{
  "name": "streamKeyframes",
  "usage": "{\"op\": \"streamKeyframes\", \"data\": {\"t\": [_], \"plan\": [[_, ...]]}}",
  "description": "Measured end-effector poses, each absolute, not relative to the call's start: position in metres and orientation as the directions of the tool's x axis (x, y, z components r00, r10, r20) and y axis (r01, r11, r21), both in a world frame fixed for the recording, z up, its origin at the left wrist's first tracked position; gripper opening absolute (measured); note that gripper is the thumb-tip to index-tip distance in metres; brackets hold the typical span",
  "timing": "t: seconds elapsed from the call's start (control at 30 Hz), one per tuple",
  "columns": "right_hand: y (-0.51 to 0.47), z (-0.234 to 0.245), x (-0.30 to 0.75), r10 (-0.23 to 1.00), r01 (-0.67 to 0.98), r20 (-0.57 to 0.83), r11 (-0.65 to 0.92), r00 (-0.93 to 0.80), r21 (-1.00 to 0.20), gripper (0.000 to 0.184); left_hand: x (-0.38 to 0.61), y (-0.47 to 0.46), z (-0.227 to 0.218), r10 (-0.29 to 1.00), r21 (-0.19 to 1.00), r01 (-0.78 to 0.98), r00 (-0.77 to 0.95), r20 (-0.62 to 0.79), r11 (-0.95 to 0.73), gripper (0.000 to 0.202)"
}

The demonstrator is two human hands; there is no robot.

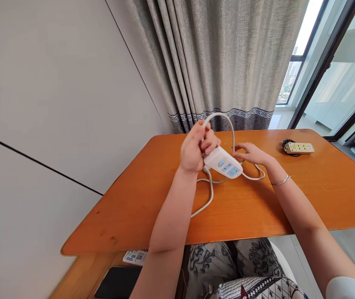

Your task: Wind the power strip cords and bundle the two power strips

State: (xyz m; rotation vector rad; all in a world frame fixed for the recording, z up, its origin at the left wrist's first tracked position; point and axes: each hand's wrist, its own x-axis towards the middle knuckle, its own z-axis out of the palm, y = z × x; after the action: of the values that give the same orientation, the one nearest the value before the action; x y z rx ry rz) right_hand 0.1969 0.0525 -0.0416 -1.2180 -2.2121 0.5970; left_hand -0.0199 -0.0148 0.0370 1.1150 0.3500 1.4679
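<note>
My left hand (193, 148) is closed around one end of a white power strip (225, 162), and a looped stretch of its white cord (221, 115) passes through the same fingers. The strip is held tilted above the table, its light-blue socket faces toward me. A pale plug (207, 169) hangs just under the left hand, and cord runs from it toward the table's front. To the right of the strip, my right hand (250, 153) has its fingertips on the cord where the loop comes down. More cord curls on the tabletop beneath that hand.
The orange-brown wooden table (305, 195) spans the view. At its back right lies a cream power strip (300, 148) with a black cord. Below the front left edge are a dark flat device (118, 282) and a printed card (135, 257). A grey curtain (227, 58) hangs behind.
</note>
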Motion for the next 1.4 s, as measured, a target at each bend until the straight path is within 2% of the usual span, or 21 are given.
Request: {"op": "streamKeyframes", "data": {"t": [0.07,0.17,0.23,0.3,0.37,0.4,0.5,0.57,0.6,0.63,0.67,0.73,0.83,0.9,1.0,1.1,1.17,1.27,1.33,1.4], "plan": [[0.049,-0.037,0.201,0.896,0.701,0.171,0.429,-0.41,-0.569,0.04,-0.027,-0.018,0.045,0.905,0.688,-0.663,0.036,0.425,-0.296,0.033],[0.047,-0.032,0.21,0.923,0.729,0.153,0.375,-0.354,-0.573,0.046,-0.047,-0.019,0.056,0.879,0.563,-0.715,-0.155,0.45,-0.414,0.039],[0.047,-0.029,0.218,0.914,0.706,0.22,0.403,-0.34,-0.583,0.051,-0.066,-0.017,0.06,0.828,0.463,-0.717,-0.295,0.477,-0.522,0.043],[0.047,-0.026,0.227,0.881,0.67,0.357,0.47,-0.311,-0.575,0.055,-0.085,-0.016,0.062,0.75,0.376,-0.672,-0.434,0.498,-0.638,0.048],[0.046,-0.022,0.236,0.84,0.674,0.467,0.516,-0.276,-0.529,0.054,-0.099,-0.018,0.062,0.659,0.352,-0.567,-0.54,0.524,-0.745,0.052],[0.046,-0.02,0.241,0.835,0.705,0.475,0.512,-0.276,-0.49,0.052,-0.104,-0.019,0.063,0.619,0.36,-0.507,-0.576,0.534,-0.783,0.054],[0.047,-0.018,0.253,0.905,0.888,0.331,0.365,-0.268,-0.28,0.034,-0.102,-0.028,0.066,0.537,0.383,-0.38,-0.667,0.516,-0.842,0.053],[0.048,-0.02,0.256,0.966,0.973,0.202,0.192,-0.163,-0.131,0.015,-0.091,-0.033,0.069,0.526,0.377,-0.374,-0.687,0.501,-0.847,0.049],[0.048,-0.022,0.255,0.982,0.987,0.152,0.128,-0.112,-0.097,0.015,-0.085,-0.035,0.07,0.545,0.383,-0.392,-0.664,0.512,-0.836,0.048],[0.048,-0.023,0.253,0.989,0.989,0.114,0.105,-0.094,-0.099,0.025,-0.079,-0.037,0.071,0.576,0.397,-0.419,-0.619,0.533,-0.817,0.046],[0.047,-0.025,0.248,0.989,0.982,0.097,0.128,-0.115,-0.14,0.036,-0.073,-0.038,0.07,0.619,0.425,-0.45,-0.554,0.558,-0.786,0.045],[0.042,-0.026,0.234,0.956,0.911,0.153,0.286,-0.25,-0.296,0.056,-0.062,-0.041,0.067,0.702,0.498,-0.503,-0.41,0.583,-0.707,0.038],[0.03,-0.027,0.203,0.829,0.657,0.314,0.558,-0.462,-0.507,0.083,-0.05,-0.045,0.059,0.788,0.577,-0.566,-0.244,0.565,-0.589,0.03],[0.023,-0.03,0.182,0.742,0.475,0.329,0.641,-0.584,-0.603,0.089,-0.044,-0.048,0.056,0.806,0.584,-0.603,-0.183,0.563,-0.544,0.031],[0.016,-0.039,0.158,0.593,0.257,0.293,0.67,-0.75,-0.697,0.074,-0.044,-0.05,0.056,0.783,0.531,-0.657,-0.151,0.603,-0.535,0.036],[0.015,-0.05,0.144,0.503,0.165,0.295,0.684,-0.812,-0.71,0.05,-0.055,-0.045,0.059,0.738,0.441,-0.7,-0.182,0.65,-0.562,0.041],[0.016,-0.056,0.14,0.581,0.221,0.367,0.703,-0.726,-0.676,0.043,-0.065,-0.041,0.059,0.711,0.399,-0.725,-0.176,0.68,-0.562,0.043],[0.016,-0.059,0.138,0.707,0.314,0.468,0.677,-0.53,-0.666,0.053,-0.076,-0.036,0.055,0.641,0.343,-0.777,-0.1,0.761,-0.528,0.049],[0.014,-0.06,0.136,0.714,0.295,0.445,0.657,-0.541,-0.694,0.062,-0.075,-0.036,0.052,0.593,0.312,-0.804,-0.061,0.803,-0.505,0.051],[0.013,-0.061,0.133,0.662,0.27,0.333,0.637,-0.671,-0.722,0.056,-0.071,-0.037,0.05,0.582,0.296,-0.815,-0.061,0.811,-0.498,0.05]]}}
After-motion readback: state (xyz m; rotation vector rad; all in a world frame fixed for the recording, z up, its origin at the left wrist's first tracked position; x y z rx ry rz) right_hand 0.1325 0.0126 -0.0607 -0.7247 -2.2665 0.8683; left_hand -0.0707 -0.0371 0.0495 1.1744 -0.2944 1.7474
